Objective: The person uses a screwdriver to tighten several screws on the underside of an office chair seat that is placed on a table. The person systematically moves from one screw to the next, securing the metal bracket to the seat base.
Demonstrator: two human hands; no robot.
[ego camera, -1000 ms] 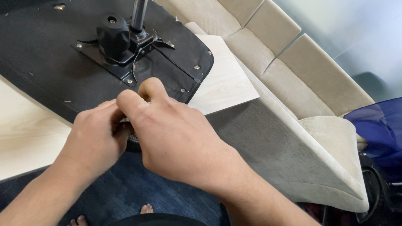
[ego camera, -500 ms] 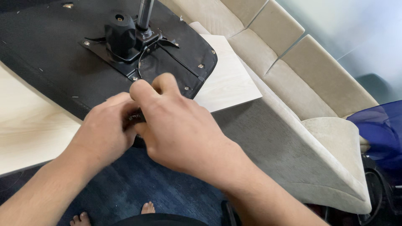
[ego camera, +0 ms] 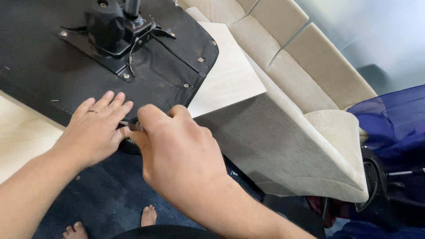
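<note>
One black fabric-covered seat base lies inverted at the table's near edge. Left hand rests flat on it, fingers spread. Right hand is pinched on one small dark tool, tip at the seat's edge. One metal bracket, several screws; beige cushioned sofa beside.

My left hand lies flat, palm down, fingers extended together. My right hand is curled closed, thumb and forefinger pinched, touching the left.
</note>
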